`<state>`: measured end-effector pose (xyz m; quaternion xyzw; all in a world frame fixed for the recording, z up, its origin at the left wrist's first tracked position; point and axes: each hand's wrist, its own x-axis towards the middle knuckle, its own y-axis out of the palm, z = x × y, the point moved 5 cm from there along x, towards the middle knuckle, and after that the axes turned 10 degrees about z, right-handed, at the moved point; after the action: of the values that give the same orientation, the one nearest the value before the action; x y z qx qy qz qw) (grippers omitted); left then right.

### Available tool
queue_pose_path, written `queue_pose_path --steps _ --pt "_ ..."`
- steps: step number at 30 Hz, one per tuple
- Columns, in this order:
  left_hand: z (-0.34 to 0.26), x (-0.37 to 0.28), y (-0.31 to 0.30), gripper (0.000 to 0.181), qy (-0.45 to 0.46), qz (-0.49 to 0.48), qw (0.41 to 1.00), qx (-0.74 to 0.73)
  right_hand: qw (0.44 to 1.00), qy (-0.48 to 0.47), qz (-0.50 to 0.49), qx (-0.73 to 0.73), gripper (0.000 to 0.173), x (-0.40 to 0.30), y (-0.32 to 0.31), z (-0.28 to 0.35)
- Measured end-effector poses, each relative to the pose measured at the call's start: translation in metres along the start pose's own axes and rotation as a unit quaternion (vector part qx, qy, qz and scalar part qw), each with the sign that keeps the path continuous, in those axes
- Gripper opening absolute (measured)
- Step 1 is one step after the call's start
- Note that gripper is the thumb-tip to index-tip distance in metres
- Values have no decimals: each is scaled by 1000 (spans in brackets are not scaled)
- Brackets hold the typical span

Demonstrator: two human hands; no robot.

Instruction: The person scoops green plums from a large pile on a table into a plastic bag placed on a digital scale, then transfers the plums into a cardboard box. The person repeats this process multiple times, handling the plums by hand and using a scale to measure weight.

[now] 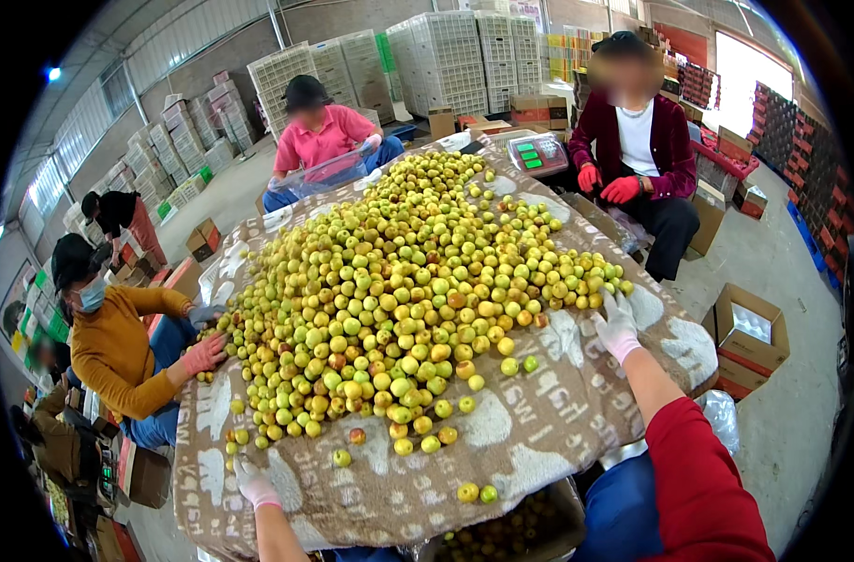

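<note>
A large heap of small yellow-green jujube-like fruits [371,295] covers the middle of a table spread with a brown and white patterned blanket [532,435]. My left hand [256,483], in a pale glove, rests on the blanket at the near left, beside the lowest fruits; whether its fingers hold anything is hidden. My right hand [618,327], in a similar glove, reaches to the heap's right edge, its fingertips at some fruits; its grip is unclear. Two fruits [477,493] lie apart near the front edge. Below that edge, a container [511,534] holds darker-looking fruits.
A person in orange [121,351] touches the heap's left side. One in pink [325,144] holds a clear bag; another in dark red [634,133] sits by a digital scale [537,153]. An open cardboard box [750,330] stands at right. Crates [448,63] are stacked behind.
</note>
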<state>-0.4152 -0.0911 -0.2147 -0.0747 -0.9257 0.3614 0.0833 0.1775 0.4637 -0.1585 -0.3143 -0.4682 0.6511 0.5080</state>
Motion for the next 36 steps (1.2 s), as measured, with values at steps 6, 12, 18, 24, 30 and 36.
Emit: queue_pose_path --steps 6,12,18,24,30,36 --pt "-81 28 89 40 154 70 969 -182 995 -74 12 71 64 37 24 45" --pt "-101 40 120 39 209 37 957 -196 942 -119 162 270 52 28 46 148" --pt "-157 -2 137 36 183 163 935 -256 919 -217 162 286 47 18 90 197" --pt "-206 -72 166 37 224 197 911 -286 865 -259 225 365 62 -15 115 225" --pt "-220 -115 167 31 232 205 890 -335 827 -284 264 408 53 -64 111 236" --pt "-203 -142 160 32 255 218 885 -324 788 -226 327 471 50 -110 109 233"
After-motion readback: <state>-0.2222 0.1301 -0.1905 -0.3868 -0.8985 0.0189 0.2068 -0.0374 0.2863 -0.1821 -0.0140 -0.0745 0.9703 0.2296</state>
